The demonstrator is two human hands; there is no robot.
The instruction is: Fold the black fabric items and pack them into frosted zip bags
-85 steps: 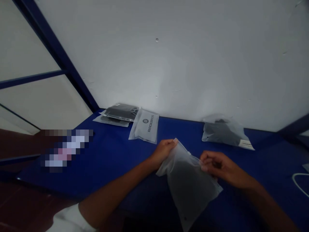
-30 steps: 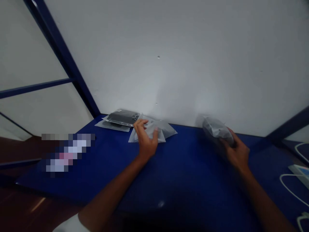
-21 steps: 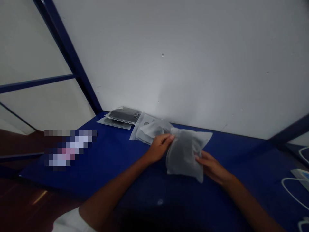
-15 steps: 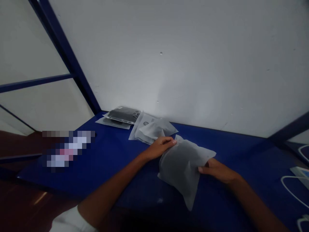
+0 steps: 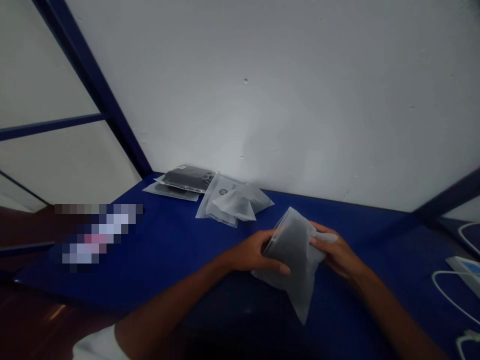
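Note:
A frosted plastic bag (image 5: 296, 250) with something dark inside is held between both hands above the blue table. My left hand (image 5: 258, 255) grips its left side, the thumb lying across the front and the other fingers hidden behind. On the right edge, my right hand (image 5: 332, 247) pinches the gathered plastic, with a small flap sticking out past the thumb. The bag stands tilted, and one corner hangs toward me. Just beyond the left hand lie crumpled frosted bags (image 5: 240, 200), one with dark printing.
Farther left, packed bags with dark contents (image 5: 187, 180) lie stacked against the white wall (image 5: 300, 100). A blurred item (image 5: 105, 232) rests on the left of the blue table (image 5: 168, 250). White cables (image 5: 446, 285) and a flat white object (image 5: 465, 270) are at the right edge.
My left hand has moved from the bag's top edge down to its left side. The right hand has drawn in the right edge, and the bag is now narrower and more upright.

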